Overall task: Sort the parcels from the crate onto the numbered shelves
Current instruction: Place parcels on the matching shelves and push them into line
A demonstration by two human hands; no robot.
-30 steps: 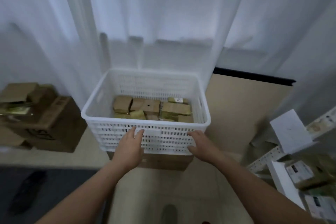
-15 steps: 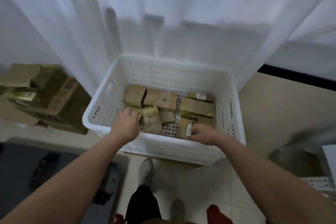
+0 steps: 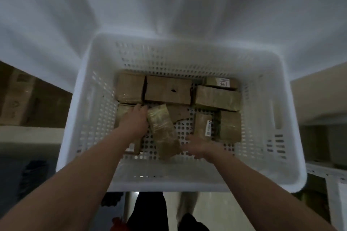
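Observation:
A white perforated crate [image 3: 187,184] sits right below me, holding several brown taped parcels. My left hand [image 3: 134,121] lies flat on a parcel at the crate's left side, its fingertips beside a tilted, tape-wrapped parcel [image 3: 163,131] in the middle. My right hand [image 3: 197,146] hovers with relaxed fingers at the near end of a parcel with a barcode label [image 3: 203,125], blurred and holding nothing. Further back lie a large flat box [image 3: 168,89] and a parcel with a handwritten white label [image 3: 221,83].
White curtains [image 3: 169,5] hang behind the crate. Brown cardboard boxes [image 3: 16,99] are stacked at the left. A white shelf frame [image 3: 334,174] shows at the right edge. My legs and shoes [image 3: 148,212] are on the tiled floor below the crate.
I have leaned over the crate, which now fills the view. Both hands went from the crate's front wall down inside among the parcels, the left one further in.

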